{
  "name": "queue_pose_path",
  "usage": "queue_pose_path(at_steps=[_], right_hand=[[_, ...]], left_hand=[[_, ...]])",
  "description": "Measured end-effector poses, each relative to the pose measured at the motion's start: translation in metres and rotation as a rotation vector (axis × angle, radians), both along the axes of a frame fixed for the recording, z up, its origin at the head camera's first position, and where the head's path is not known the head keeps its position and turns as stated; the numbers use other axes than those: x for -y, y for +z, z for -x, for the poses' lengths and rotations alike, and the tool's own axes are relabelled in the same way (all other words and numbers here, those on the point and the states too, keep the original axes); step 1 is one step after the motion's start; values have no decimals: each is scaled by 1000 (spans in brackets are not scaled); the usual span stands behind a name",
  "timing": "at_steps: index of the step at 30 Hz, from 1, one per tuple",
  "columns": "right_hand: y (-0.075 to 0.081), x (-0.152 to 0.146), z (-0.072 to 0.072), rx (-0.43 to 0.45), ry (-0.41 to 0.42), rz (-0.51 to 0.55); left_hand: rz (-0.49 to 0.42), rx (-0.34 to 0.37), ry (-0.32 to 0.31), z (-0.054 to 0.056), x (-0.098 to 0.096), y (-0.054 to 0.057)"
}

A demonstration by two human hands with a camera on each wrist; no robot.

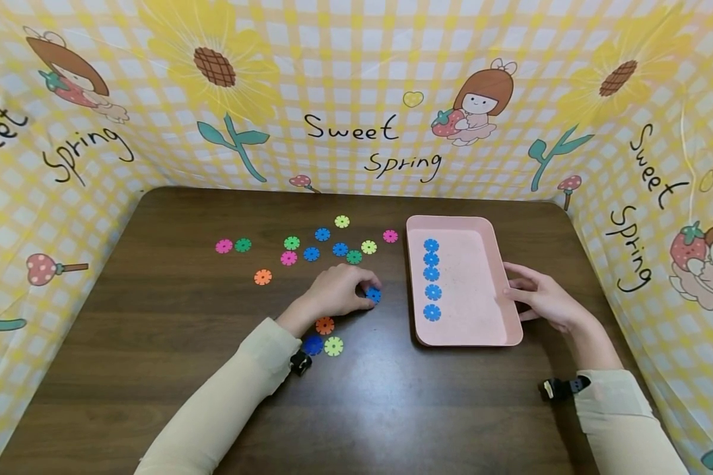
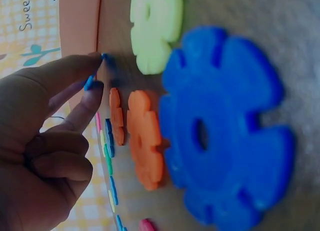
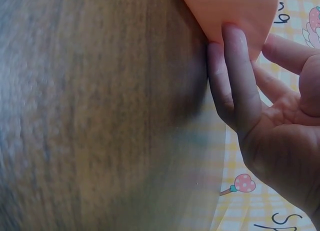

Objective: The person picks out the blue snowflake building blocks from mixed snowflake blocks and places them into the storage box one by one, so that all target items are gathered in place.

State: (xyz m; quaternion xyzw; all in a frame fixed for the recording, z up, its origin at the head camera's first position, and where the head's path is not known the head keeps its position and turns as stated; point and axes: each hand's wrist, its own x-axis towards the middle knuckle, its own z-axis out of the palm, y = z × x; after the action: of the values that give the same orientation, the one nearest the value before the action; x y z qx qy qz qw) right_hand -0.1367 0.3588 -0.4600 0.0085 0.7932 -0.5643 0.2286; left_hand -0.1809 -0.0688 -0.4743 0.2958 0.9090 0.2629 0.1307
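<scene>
Your left hand [image 1: 341, 290] is near the centre of the frame, its grip clamped on a blue flower-shaped piece [image 1: 373, 295] between thumb and finger. In the left wrist view you can see that piece at the fingertips, on the left side of the picture, while your other fingers are curled in toward the palm. The held piece is just left of the pink tray [image 1: 466, 333], apart from it.

Your right hand [image 1: 549, 300] has its grip on the tray's right edge, right of centre in the frame: one digit reaches over the rim and others lie against the outer wall, as your right wrist view shows at upper right. Inside the tray, five blue pieces [image 1: 433, 292] make a column along its left side.

On the brown worktop [image 1: 154, 349], you have loose pieces in pink, green, yellow-green and blue scattered from left of centre toward the tray's upper left corner. An orange piece [image 1: 263, 277] lies left of your left hand. Just below your left wrist, another orange piece [image 1: 325, 325], a darker blue piece [image 1: 313, 345] and a yellow-green piece [image 1: 333, 346] sit close together. Yellow checked cloth [image 1: 344, 66] fills the top and both sides of the frame.
</scene>
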Motion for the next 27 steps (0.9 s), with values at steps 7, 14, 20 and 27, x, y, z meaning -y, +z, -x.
queue_pose_path(at_steps=[7, 14, 20, 27], right_hand=[[-1, -1, 0, 1, -2, 8], [-2, -2, 0, 0, -5, -1], [-2, -2, 1, 5, -8, 10], [-3, -3, 1, 7, -10, 14]], left_hand=[[-149, 71, -24, 2, -5, 1], [-260, 101, -75, -1, -23, 13], [-273, 69, -132, -3, -48, 19], [-269, 108, -179, -6, -84, 24]])
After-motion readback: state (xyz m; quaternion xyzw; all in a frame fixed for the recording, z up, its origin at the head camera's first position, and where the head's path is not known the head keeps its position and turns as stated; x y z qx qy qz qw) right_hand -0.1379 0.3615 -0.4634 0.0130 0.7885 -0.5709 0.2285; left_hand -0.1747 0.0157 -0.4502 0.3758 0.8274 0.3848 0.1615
